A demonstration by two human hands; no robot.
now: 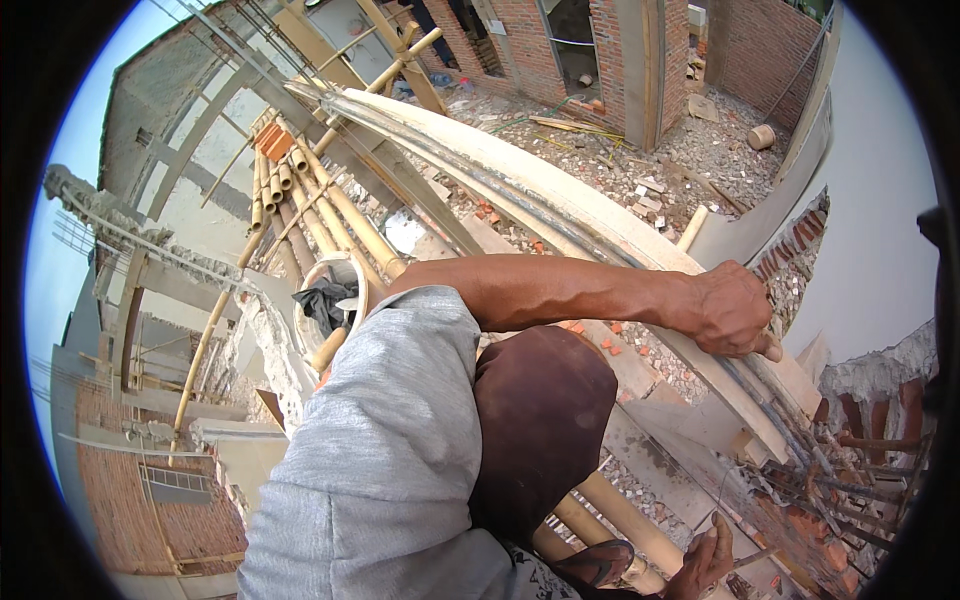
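Head view. Left hand [732, 308]: arm stretched across the bent knee [545, 420], fist-like on the long pale plank [560, 188]; fingers partly hidden, firmness of grip cannot be told. Plank: slanting from upper left to lower right, above rubble. Right hand [703, 562]: lower edge, well apart from the left, partly cut off; hold cannot be told. White bucket [357, 272]: dark cloth [325, 303] inside, beside bamboo poles [345, 213]. Orange bricks [274, 141]: atop the poles.

The left grip [733, 308] hides its own palm, while the lower edge crops the right grip [704, 562] (wrist unseen).
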